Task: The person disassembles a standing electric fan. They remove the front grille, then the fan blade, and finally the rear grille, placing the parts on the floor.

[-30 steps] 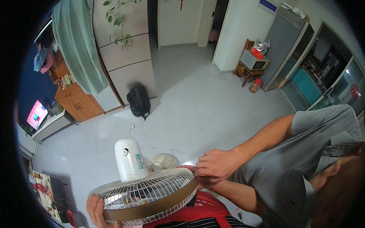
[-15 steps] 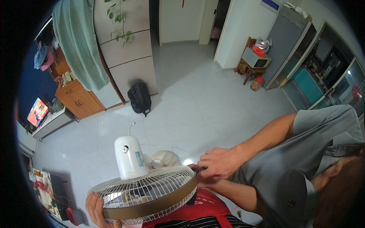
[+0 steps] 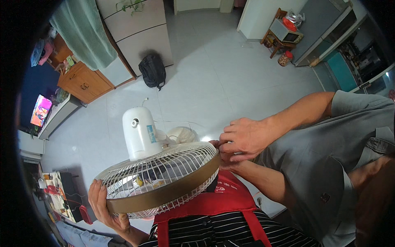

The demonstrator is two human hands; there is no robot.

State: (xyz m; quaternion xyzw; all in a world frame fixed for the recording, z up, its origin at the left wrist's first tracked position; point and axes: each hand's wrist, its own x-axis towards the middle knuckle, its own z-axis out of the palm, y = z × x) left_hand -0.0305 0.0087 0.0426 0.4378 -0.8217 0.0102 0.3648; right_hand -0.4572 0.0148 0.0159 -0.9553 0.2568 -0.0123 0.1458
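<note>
An electric fan's head lies tilted in front of me, with its white motor housing (image 3: 140, 133) upright behind the round wire guard (image 3: 164, 173) and its brown rim band. My left hand (image 3: 105, 203) wraps round the left edge of the guard, thumb on the near side. At the right edge, another person's hand (image 3: 245, 140) bends its fingers over the rim; what they touch is hidden. Beneath it, a second bare forearm (image 3: 261, 179) reaches the same spot, and the overlap hides whether it is mine. My right hand cannot be made out for certain.
The person in a grey shirt (image 3: 304, 152) leans in close on the right. A round whitish part (image 3: 181, 135) and a thin cord lie behind the fan. Farther off are a black backpack (image 3: 152, 70), a wooden cabinet (image 3: 84, 84) and a microwave on a chair (image 3: 277, 35).
The view has tilted, so the fan and room sit higher in the picture. The other person's fingers have shifted at the rim; a small dark piece beside them no longer shows.
</note>
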